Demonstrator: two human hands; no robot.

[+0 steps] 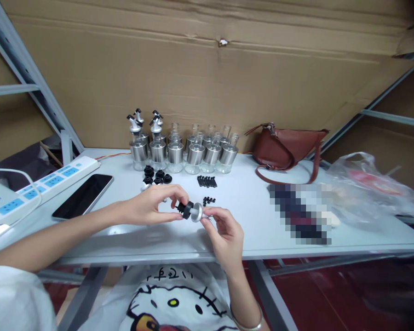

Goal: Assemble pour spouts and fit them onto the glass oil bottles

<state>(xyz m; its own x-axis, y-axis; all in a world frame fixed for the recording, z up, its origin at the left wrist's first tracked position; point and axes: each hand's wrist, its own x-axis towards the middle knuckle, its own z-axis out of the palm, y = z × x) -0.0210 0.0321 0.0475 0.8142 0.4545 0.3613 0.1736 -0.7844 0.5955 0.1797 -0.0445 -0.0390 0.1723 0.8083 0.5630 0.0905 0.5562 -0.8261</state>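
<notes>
My left hand [162, 204] pinches a black ribbed stopper [186, 210] between thumb and fingers. Facing it, my right hand [224, 230] grips a silver pourer cap [197, 212] by its far side, its hollow end turned to the stopper. The two parts meet or nearly meet; I cannot tell how far one sits in the other. Beyond my left hand lies a cluster of black stoppers [158, 177], with silver parts partly hidden behind the hand. A row of small black levers [207, 181] and several tiny black pieces [209, 200] lie past my right hand.
Glass bottles with steel bands [175, 151] stand along the back, several at the left topped with pourers [155, 123]. A power strip [51, 184] and a phone [83, 196] lie at left. A brown bag [279, 147], plastic bag [369, 188] and blurred dark item [298, 216] occupy the right.
</notes>
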